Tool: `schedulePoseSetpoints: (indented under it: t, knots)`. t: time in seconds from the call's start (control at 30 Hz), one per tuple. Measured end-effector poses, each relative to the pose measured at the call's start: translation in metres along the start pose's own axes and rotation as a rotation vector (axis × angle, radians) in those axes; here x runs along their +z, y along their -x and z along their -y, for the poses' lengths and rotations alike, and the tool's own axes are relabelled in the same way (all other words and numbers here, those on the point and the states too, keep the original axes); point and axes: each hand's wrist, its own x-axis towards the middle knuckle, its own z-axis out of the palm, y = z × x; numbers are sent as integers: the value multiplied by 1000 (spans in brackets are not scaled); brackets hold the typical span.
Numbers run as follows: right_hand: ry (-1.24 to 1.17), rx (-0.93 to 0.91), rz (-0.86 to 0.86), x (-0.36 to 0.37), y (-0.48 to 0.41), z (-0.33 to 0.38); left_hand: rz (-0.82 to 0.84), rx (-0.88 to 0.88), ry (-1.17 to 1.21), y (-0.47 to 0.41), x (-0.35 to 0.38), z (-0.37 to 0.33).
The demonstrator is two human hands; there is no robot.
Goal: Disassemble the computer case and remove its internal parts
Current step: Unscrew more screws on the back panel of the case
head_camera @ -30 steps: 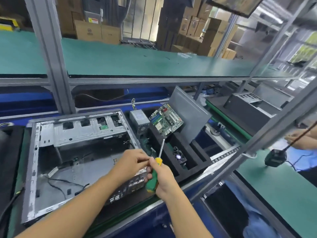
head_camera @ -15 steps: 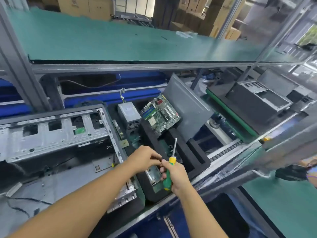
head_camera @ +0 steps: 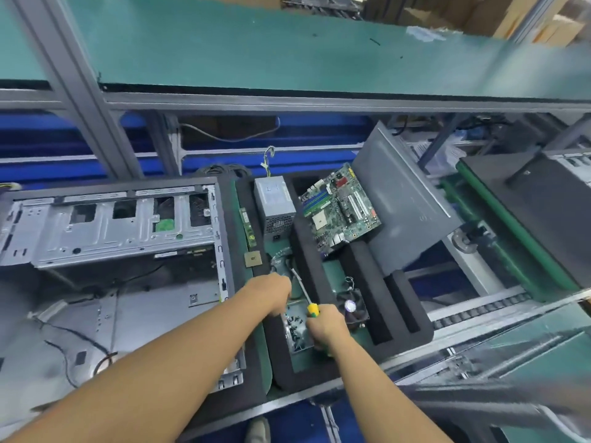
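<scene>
1. Two hands are seen over the near middle of the foam tray (head_camera: 364,279); the right hand (head_camera: 326,327) is closed round the green-and-yellow handle of a screwdriver (head_camera: 312,310), whose shaft points toward the tray's far edge; the left hand (head_camera: 271,294) is held knuckles-up with fingers curled down beside the shaft, and whether anything is pinched in it cannot be told.
2. The step is judged to be the dropping of a screw into the small pocket where dark screws (head_camera: 295,327) are heaped between the hands; the fingers should be lowered close over that pocket before being opened, so that nothing bounces into a neighbouring pocket; the screwdriver tip should be kept off the fan (head_camera: 351,306).
3. One computer case (head_camera: 105,231) is laid open on the bench, just beside the tray's left edge, with loose cables inside.
4. Counted in the tray: one power supply (head_camera: 275,203) at the far edge; one motherboard (head_camera: 342,209), tilted, to its right; one side panel (head_camera: 403,199) leaned at the far right corner; one fan beside the right hand; one memory stick (head_camera: 248,228) and one processor chip (head_camera: 253,259) along the left edge; the screws are too small and blurred to be counted.
</scene>
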Motion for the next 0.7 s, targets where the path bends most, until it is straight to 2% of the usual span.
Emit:
schedulePoseSetpoints:
  t: [0.07,0.2,0.37,0.47,0.53,0.7]
  knots:
    - [-71,3,-4,-2,-2,1,-28,15,30,1,-6,1]
    - [-403,-74,-30,-14,9,18,-135,126,128,11,-18,7]
    - [-598,-276,-82,-29,52,63,-394,312,298,51,-29,35]
    - [-637,-357,-99,-26,89,90,-528,338,392,80,-26,71]
    - [-639,-423,-84,-18,115,105,-532,321,411,100,-21,101]
    - [-608,-505,-111,15,179,131,-405,316,453,157,2,178]
